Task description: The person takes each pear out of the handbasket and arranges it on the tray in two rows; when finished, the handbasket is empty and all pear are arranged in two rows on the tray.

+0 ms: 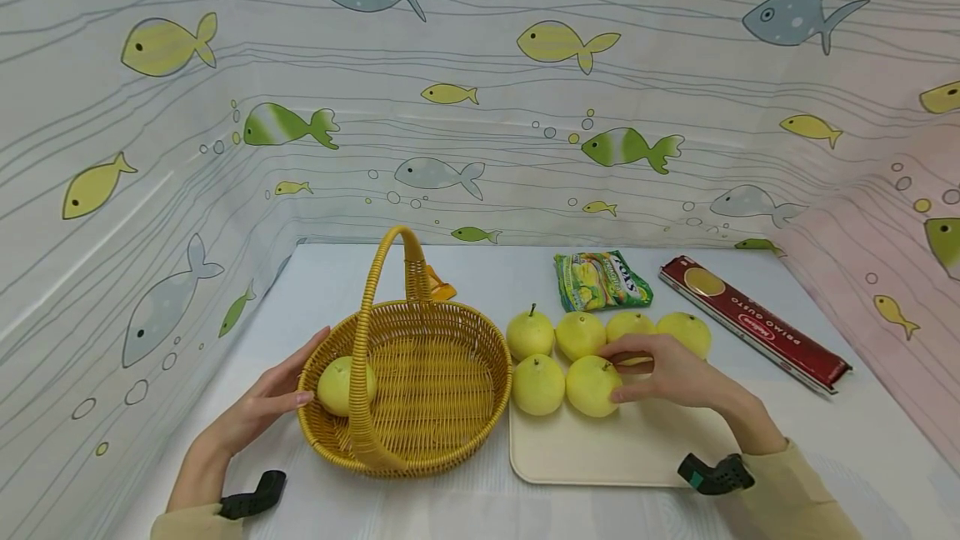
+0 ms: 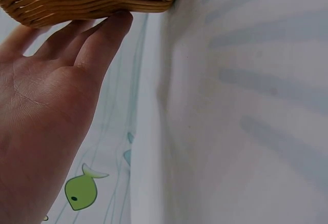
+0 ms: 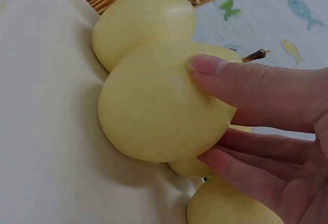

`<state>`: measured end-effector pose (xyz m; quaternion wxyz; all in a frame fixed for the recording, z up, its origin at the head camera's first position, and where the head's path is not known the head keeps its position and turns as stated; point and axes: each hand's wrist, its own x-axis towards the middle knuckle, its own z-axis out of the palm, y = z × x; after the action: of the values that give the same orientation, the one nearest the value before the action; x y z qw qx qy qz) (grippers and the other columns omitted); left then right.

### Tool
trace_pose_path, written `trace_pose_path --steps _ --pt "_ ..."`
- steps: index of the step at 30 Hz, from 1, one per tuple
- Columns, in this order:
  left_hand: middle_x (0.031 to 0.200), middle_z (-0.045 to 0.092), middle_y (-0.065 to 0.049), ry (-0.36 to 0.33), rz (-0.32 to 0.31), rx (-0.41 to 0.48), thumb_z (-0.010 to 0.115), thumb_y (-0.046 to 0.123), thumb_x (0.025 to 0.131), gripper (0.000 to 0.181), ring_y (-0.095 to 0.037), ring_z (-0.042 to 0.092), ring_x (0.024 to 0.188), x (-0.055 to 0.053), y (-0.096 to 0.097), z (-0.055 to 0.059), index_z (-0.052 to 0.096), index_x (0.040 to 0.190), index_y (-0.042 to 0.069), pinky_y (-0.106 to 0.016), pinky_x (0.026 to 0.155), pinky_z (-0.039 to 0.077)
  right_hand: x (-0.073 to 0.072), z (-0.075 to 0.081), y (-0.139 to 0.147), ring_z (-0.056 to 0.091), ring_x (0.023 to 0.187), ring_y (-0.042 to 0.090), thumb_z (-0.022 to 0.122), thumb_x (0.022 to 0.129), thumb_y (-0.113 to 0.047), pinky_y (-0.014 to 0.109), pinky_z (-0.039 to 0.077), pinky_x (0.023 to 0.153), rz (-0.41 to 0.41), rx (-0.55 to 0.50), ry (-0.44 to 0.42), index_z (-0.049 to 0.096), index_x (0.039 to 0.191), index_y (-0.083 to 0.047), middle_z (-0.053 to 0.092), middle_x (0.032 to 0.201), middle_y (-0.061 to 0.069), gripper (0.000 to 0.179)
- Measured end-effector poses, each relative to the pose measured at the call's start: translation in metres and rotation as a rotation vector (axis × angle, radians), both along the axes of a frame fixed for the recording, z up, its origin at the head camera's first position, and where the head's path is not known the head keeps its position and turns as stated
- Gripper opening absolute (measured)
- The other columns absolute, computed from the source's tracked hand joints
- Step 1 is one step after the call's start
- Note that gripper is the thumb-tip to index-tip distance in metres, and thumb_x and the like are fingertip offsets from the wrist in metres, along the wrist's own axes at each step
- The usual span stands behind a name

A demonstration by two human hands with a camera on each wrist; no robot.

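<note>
A wicker basket (image 1: 427, 457) with a tall arched handle stands left of centre, one pale yellow pear (image 1: 335, 386) inside it on the left. My left hand (image 1: 258, 407) touches the basket's left side; in the left wrist view its fingers (image 2: 100, 49) lie fairly straight against the outer weave. With thumb and fingertips my right hand (image 1: 667, 369) pinches a yellow pear (image 1: 588, 388) in the front row over the cream tray (image 1: 600, 457). Another front pear (image 1: 537, 386) sits just left of it. In the right wrist view the thumb presses the gripped pear (image 3: 159, 106) near its stem.
Behind the front pears stands a back row of several pears (image 1: 529, 333), partly hidden by my right hand. A green candy bag (image 1: 602, 282) lies beyond them. To the right is a long red packet (image 1: 757, 323). An orange thing (image 1: 441, 284) shows behind the basket handle.
</note>
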<state>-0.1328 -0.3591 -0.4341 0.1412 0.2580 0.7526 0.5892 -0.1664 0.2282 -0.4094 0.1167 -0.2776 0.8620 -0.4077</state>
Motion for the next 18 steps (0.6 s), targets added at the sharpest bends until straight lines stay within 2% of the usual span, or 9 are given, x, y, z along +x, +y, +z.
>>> trace_pose_path --steps 9,18 --pt "0.17 0.001 -0.003 -0.001 -0.004 0.005 0.041 -0.002 0.095 0.077 0.011 0.013 0.147 -0.0001 -0.0003 -0.0009 0.006 0.162 0.009 -0.009 0.105 0.024 0.0 0.0014 0.0015 0.067 0.108 0.011 0.084 0.08 -0.032 0.034 0.055 0.092 -0.002 -0.02 0.029 0.068 0.123 -0.014 0.069 0.119 0.0 0.05" --pt "0.17 0.001 -0.003 -0.009 0.008 0.006 0.042 -0.001 0.094 0.077 0.012 0.013 0.147 0.0 0.0003 -0.0001 0.006 0.161 0.009 -0.008 0.105 0.023 0.001 0.0095 0.0051 0.067 0.112 0.027 0.084 0.08 -0.025 0.033 0.054 0.093 -0.043 -0.104 0.018 0.068 0.124 -0.009 0.069 0.121 0.006 0.049"
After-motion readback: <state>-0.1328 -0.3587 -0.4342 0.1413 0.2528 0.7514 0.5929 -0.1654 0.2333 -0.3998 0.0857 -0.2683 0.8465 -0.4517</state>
